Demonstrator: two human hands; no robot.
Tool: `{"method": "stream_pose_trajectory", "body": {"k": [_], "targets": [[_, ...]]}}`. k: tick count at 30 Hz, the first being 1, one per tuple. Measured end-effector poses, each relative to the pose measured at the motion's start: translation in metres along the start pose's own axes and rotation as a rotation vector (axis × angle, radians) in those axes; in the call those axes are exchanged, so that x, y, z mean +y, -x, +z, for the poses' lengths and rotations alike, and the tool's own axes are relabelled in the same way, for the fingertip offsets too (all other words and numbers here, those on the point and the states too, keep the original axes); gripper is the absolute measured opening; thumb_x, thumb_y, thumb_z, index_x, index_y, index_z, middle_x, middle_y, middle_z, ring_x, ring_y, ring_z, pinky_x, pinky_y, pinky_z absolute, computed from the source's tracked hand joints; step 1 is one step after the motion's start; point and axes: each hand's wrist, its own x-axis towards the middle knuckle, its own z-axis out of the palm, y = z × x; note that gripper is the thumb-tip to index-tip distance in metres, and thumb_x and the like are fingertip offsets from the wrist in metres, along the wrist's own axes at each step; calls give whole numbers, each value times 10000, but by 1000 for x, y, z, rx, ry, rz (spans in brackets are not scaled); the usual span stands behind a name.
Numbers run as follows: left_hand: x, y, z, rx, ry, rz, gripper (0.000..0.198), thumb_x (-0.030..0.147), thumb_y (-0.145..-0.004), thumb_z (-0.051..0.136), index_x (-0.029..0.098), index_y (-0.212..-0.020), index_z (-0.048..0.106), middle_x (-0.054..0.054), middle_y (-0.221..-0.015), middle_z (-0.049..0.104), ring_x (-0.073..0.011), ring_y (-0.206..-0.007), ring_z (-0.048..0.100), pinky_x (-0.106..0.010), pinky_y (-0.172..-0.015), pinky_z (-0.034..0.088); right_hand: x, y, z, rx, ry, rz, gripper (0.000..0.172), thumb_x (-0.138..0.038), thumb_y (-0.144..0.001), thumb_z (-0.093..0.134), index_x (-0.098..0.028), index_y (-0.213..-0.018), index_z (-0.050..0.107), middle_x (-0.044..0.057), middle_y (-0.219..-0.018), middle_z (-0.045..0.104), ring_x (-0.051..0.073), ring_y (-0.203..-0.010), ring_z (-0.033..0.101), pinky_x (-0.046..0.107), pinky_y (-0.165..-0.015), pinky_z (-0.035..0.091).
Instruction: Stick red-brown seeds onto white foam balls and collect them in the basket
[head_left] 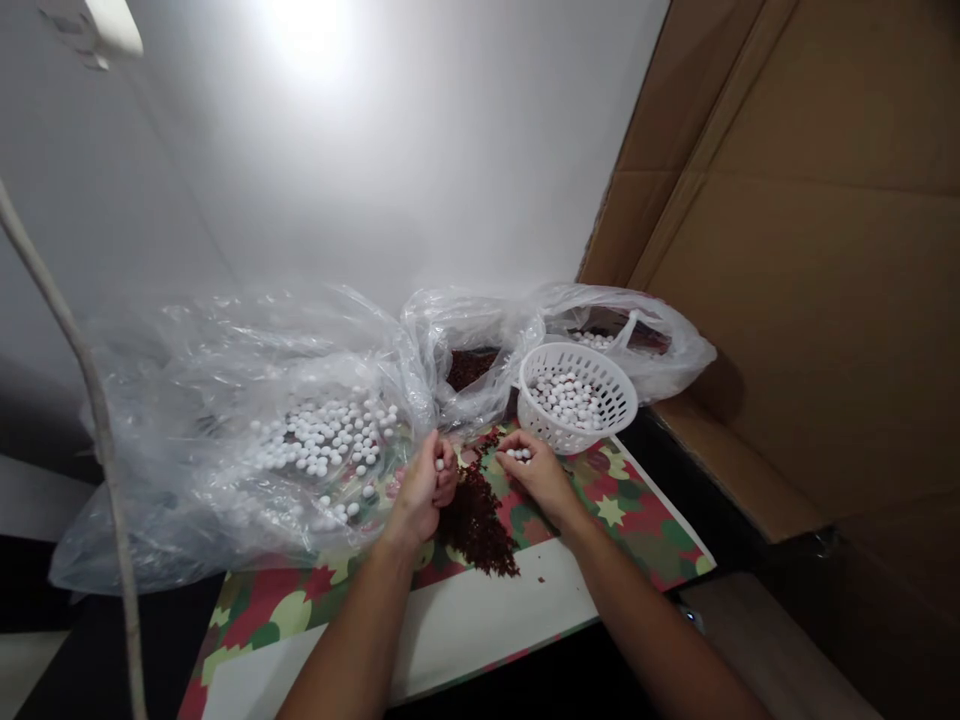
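My left hand [426, 488] is curled closed, and a small white ball [440, 465] shows between its thumb and fingers. Several small white balls [519, 455] sit in my bent right hand [541, 482], between thumb and fingers. Between the hands lies a heap of small dark red pieces [478, 520] on the patterned sheet [611, 510]. Just beyond my right hand stands a white slotted plastic basket [628, 398] with many white balls inside. To the left of my left hand, loose white balls [322, 440] lie in a large clear plastic bag [180, 400].
Behind the heap, an open clear bag [431, 325] holds more dark red pieces [471, 368]. Another plastic bag [682, 350] is behind the basket. Tall cardboard [810, 260] stands at the right, a white wall [412, 150] behind. A pale cable [97, 400] hangs at the left.
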Motion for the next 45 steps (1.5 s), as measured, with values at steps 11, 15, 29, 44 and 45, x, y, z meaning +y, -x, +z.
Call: {"method": "stream_pose_trajectory", "body": {"k": [11,15,29,44,45], "targets": [[-3,0,0,-38,-143,73,360,364,-722,687,159,-942,489,-13,-761,583,-44,-584,437,-142,-456,241,7,-2,9,-56,536,-263,116,-155,-793,557,-155,-796,673,55,-847,601,130,-775,539,237,-723,396],[-5,-2,0,-24,-154,69,353,385,-706,707,140,-903,545,-27,-787,596,-40,-608,464,-136,-481,261,-2,2,2,-32,246,-168,147,-264,-782,581,-133,-782,648,35,-777,607,117,-732,536,218,-692,402],[-14,-6,1,-37,-187,90,326,352,-666,738,133,-825,557,10,-664,525,-27,-520,382,-150,-443,221,-8,9,4,-162,-194,28,343,-438,-736,647,-111,-824,593,-17,-609,461,29,-507,332,151,-465,250],[-16,-3,5,-44,-349,205,252,344,-731,663,144,-803,529,35,-628,481,-32,-504,324,-160,-449,194,-9,10,6,-121,-127,0,317,-424,-734,645,-122,-803,583,-2,-667,503,50,-547,387,161,-497,299],[-16,-3,5,-47,-351,202,248,340,-732,661,144,-805,529,36,-630,481,-33,-508,325,-159,-450,196,-10,10,6,-129,-132,5,323,-431,-738,643,-122,-809,582,-6,-659,495,48,-538,377,162,-491,292]]}}
